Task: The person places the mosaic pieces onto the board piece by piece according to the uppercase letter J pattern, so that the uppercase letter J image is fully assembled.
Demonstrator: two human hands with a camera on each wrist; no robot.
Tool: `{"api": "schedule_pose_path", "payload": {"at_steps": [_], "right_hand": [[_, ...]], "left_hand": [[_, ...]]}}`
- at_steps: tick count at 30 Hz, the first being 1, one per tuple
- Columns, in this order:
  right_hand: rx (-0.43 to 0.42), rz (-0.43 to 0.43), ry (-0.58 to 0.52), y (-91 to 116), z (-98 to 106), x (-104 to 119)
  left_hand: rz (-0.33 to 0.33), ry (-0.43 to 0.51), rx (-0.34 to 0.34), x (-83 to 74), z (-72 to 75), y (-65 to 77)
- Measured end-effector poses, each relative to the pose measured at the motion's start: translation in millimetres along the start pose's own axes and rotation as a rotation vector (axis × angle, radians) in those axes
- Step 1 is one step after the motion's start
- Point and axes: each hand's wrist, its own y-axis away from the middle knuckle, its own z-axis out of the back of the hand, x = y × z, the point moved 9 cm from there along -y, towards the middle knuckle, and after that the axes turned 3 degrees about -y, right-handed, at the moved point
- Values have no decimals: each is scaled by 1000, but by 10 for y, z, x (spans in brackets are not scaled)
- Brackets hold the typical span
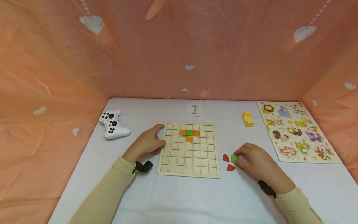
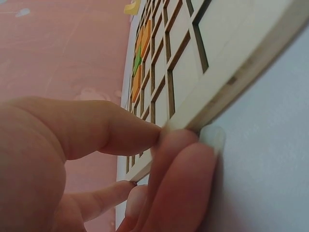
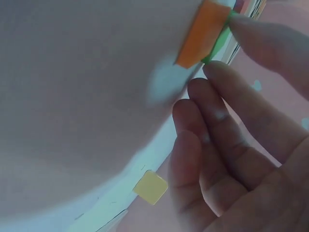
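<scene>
A wooden grid board lies flat on the table, with one green tile and three orange tiles in its cells towards the far side. My left hand grips the board's left edge; in the left wrist view its fingertips meet at the rim. Right of the board, my right hand pinches a green square tile between thumb and forefinger. Close by lie two red quarter-circle pieces. An orange-looking piece shows against the green tile in the right wrist view.
A small pattern card lies beyond the board. At the left is a white game controller. A yellow block and an animal puzzle board are at the right. An orange cloth hangs around the table's back and sides.
</scene>
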Motion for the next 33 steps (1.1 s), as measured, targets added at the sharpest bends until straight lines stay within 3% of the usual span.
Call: {"api": "schedule_pose_path", "payload": {"at_steps": [11,18,23,33], "right_hand": [[-12,14,13,-26,23,0],[-14,5,-26,-203,80,114],[22,-20,-88,-462,4,292],[52,97,-68,-893,-243,840]], "left_hand": [[-6,-4,-3,-5,3,8],[-16,-7,-3,-17,8,15],[-13,0,-6,-12,15,10],[-15,-5,-7,-24,13,13]]}}
